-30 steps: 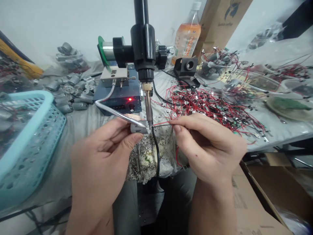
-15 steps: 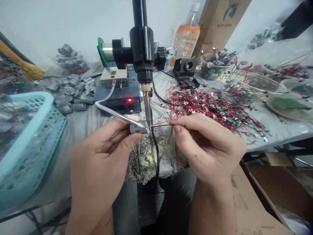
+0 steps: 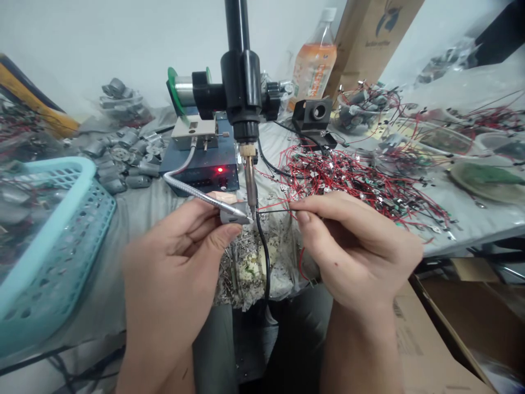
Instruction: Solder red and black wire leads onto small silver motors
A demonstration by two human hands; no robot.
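My left hand [image 3: 180, 262] is closed around a small grey metal motor [image 3: 232, 214], held with its end toward the soldering iron [image 3: 250, 183]. The iron points straight down from a black stand, its tip at the motor's end. Alongside, the solder feed tube [image 3: 197, 191] slants in and ends close to that tip. My right hand [image 3: 353, 246] pinches a red wire and a black wire [image 3: 274, 210] between thumb and forefinger. These wires stretch left to the motor's end; whether they are joined to it is too small to tell.
Loose motors [image 3: 123, 153] lie left of the blue solder station [image 3: 200, 169]. A turquoise basket [image 3: 82, 219] stands at the left edge. Many red and black wires [image 3: 348, 175] are heaped at right, before a drink bottle [image 3: 314, 68]. A cardboard box [image 3: 435, 339] sits below right.
The whole view has shifted slightly, so everything sits a little further right. Both hands keep the same hold, with the motor still at the iron's tip.
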